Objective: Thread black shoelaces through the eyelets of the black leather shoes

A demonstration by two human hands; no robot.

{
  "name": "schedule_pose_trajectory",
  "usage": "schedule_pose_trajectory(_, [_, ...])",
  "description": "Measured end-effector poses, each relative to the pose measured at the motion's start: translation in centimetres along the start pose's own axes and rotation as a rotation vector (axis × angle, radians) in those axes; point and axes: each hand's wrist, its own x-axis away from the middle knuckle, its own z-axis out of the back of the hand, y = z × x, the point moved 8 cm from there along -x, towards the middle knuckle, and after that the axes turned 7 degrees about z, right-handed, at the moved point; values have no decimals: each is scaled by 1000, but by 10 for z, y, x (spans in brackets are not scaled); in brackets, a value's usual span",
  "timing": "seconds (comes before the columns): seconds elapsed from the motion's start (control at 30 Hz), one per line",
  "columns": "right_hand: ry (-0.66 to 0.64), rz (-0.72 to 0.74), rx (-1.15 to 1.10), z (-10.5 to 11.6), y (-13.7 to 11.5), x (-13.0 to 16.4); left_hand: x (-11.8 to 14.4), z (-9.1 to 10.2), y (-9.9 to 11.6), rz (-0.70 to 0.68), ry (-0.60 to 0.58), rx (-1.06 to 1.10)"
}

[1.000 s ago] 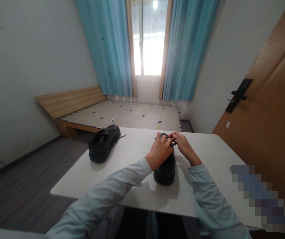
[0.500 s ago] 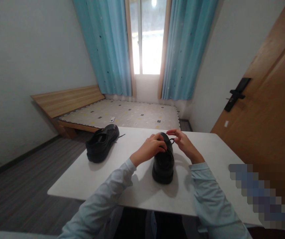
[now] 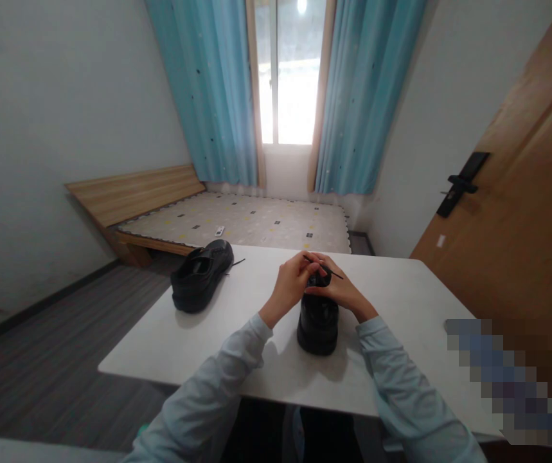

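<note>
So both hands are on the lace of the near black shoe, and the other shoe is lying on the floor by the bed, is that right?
Not quite. The other shoe isn't on the floor; it sits on the white table, toward its far left corner, as the head view shows. The rest holds: the left hand and right hand are both at the lace of the near shoe.

One cam only, head-worn, looks fwd and slightly down across the white table (image 3: 401,302) toward the window (image 3: 288,77) and bed (image 3: 256,222) at the far wall. Hands and near shoe (image 3: 318,318) sit close, centre-low in frame; door (image 3: 521,212) at right edge. No 2nd view, so no overlap.
</note>
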Motion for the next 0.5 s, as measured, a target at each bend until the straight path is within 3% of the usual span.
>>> schedule_pose_trajectory(0.23, [-49,6,23,-4,0,1,23,-14,10,60,-103,357])
schedule_pose_trajectory(0.5, [-107,51,130,-5,0,0,49,-4,12,34,20,303])
